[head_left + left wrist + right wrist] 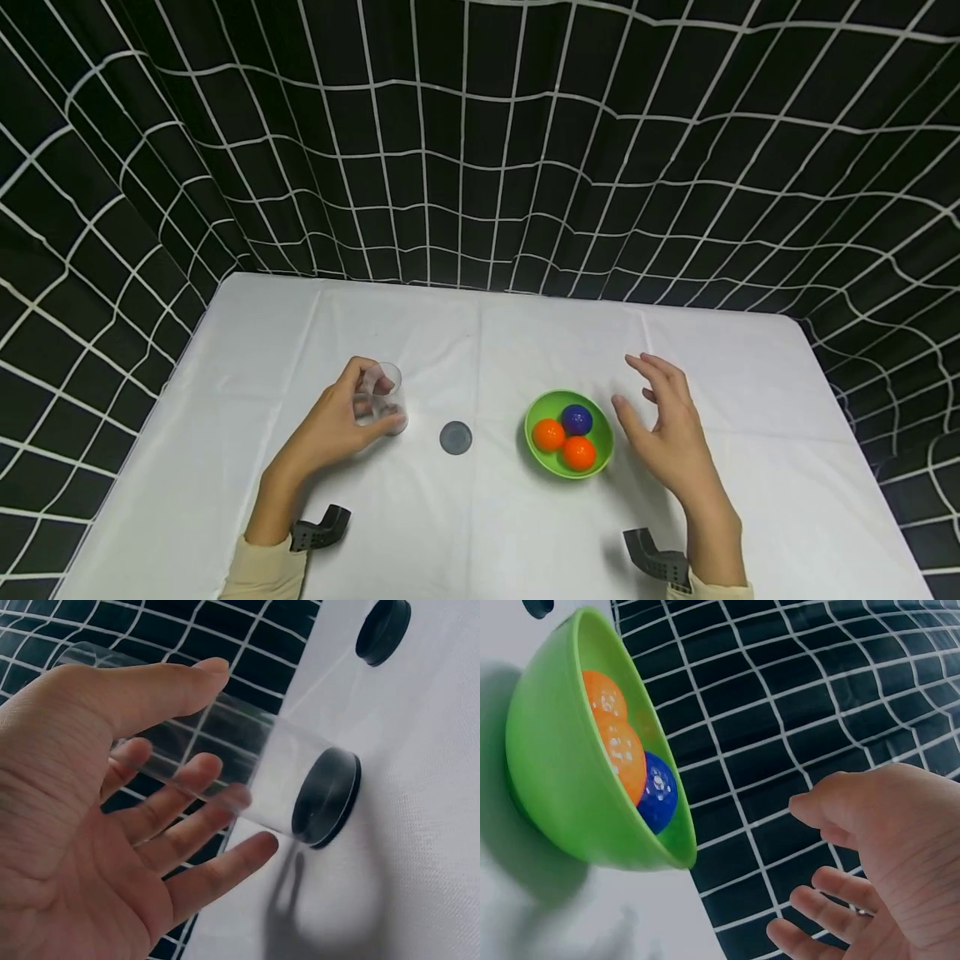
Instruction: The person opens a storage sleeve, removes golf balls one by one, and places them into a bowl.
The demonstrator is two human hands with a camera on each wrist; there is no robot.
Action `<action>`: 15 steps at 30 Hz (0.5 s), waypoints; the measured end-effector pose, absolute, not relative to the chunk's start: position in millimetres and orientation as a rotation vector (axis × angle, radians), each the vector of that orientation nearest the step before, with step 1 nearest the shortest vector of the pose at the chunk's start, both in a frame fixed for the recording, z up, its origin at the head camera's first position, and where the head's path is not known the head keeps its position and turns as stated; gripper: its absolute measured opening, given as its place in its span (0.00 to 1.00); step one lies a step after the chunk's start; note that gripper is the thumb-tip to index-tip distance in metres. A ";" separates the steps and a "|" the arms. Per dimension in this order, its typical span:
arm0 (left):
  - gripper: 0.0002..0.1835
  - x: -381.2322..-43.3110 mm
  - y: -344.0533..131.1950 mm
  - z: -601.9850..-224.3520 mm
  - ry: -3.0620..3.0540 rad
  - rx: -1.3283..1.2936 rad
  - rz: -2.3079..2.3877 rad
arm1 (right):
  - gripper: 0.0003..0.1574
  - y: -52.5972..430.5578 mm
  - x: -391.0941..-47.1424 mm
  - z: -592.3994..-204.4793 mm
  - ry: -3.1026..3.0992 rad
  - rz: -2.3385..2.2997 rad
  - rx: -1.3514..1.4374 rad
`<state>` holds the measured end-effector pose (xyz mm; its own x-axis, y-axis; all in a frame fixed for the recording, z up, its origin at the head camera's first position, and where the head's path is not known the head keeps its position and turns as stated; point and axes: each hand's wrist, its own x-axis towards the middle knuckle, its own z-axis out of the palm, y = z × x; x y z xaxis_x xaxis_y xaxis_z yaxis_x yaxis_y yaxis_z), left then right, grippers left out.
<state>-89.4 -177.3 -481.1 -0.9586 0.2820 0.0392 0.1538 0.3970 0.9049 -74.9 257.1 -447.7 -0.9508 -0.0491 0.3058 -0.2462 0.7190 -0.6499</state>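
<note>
My left hand (336,423) holds a clear plastic cylinder (384,398), thumb on one side and fingers on the other. In the left wrist view the cylinder's dark end cap (328,799) shows at its base, close over the white cloth. A round dark grey lid (456,437) lies on the cloth to the right of the cylinder. A green bowl (542,403) stands further right with two orange balls (622,754) and a dark blue ball (577,419) in it. Beside the bowl my right hand (670,427) is raised, empty, its fingers spread and slightly bent.
A table (570,554) covered with white cloth carries these things. Black fabric with a white grid (480,150) hangs behind it and along both sides. Each wrist wears a dark camera mount (321,527).
</note>
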 end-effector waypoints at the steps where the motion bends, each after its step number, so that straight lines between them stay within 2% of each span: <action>1: 0.30 -89.2 -177.5 -481.1 2.531 0.394 1.599 | 0.36 258.1 -75.3 -448.6 -2.654 1.059 0.236; 10: 0.45 -83.1 -193.2 -469.1 2.738 0.449 1.141 | 0.34 270.5 -78.3 -454.5 -2.629 0.998 0.275; 15: 0.43 -74.8 -205.9 -462.5 2.784 0.454 1.036 | 0.34 274.5 -79.0 -461.6 -2.656 0.924 0.301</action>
<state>-74.8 -205.9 -462.5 -0.9452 0.3256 -0.0223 0.2319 0.7179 0.6564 -79.0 274.5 -461.6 -0.9292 -0.0946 0.3573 -0.2959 0.7696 -0.5658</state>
